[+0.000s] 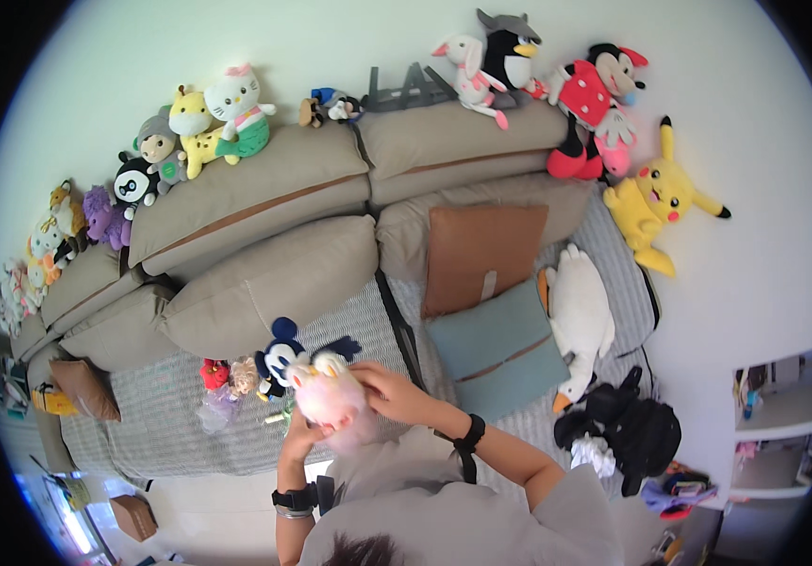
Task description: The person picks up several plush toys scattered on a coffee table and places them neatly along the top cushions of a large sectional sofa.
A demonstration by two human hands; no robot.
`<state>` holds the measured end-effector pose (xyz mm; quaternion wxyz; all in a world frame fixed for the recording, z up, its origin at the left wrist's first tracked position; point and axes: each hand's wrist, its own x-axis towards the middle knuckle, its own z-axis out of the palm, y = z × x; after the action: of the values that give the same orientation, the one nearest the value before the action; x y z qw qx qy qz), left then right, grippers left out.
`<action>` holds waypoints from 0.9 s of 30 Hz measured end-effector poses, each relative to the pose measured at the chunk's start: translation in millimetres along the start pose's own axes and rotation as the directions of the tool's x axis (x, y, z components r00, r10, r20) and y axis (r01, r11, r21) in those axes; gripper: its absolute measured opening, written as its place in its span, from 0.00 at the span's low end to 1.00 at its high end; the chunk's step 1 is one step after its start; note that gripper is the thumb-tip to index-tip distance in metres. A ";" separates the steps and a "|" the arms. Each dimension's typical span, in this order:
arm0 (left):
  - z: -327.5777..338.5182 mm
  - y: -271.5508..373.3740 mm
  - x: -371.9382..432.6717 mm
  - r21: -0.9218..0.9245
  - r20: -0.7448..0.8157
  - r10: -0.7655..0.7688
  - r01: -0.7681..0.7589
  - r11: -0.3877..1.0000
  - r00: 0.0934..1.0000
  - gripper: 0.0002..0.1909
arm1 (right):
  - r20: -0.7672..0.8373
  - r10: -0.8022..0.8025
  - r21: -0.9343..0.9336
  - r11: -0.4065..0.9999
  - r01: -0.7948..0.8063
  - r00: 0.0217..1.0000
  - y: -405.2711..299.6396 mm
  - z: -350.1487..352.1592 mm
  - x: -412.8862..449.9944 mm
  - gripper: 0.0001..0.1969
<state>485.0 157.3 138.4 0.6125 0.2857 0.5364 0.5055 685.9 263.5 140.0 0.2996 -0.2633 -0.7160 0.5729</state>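
Both my hands hold a fluffy pink-and-white plush toy (328,400) in front of my chest, over the sofa's front part. My left hand (300,435) grips its lower left side, and my right hand (393,395) presses on its right side. Part of the toy is covered by my fingers. Just beyond it, a navy-and-white Mickey Mouse plush (281,358) is on the striped sofa cover (335,325), partly hidden by the pink toy. To its left lie a small doll with red headwear (214,374) and a light-haired doll (242,375) close together.
Plush toys, including a Hello Kitty (240,99) and a Minnie Mouse (583,95), line the sofa back (257,173). A brown cushion (484,255), a blue-grey cushion (498,354), a white goose plush (579,304), a Pikachu plush (650,205) and a black plush (643,428) are right.
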 end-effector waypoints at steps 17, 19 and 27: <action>-118.8 -50.6 -56.7 0.048 -0.226 0.012 -0.001 0.999 0.974 0.38 | 0.176 0.852 -0.471 0.512 -0.718 0.492 184.7 19.2 -252.0 0.18; -113.6 -50.3 -62.3 0.143 -0.127 0.038 -0.020 0.990 0.991 0.36 | 0.319 0.690 -0.258 0.723 -0.641 0.650 179.1 13.6 -272.9 0.17; -67.0 -82.9 -98.8 0.025 -0.302 0.060 -0.055 0.998 0.952 0.38 | 0.503 0.588 -0.162 0.784 -0.599 0.633 175.6 -32.2 -332.9 0.17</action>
<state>456.0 26.0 83.4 0.5060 0.2254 0.6192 0.5566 942.3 81.0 -68.9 -0.1116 -0.3129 -0.6369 0.6957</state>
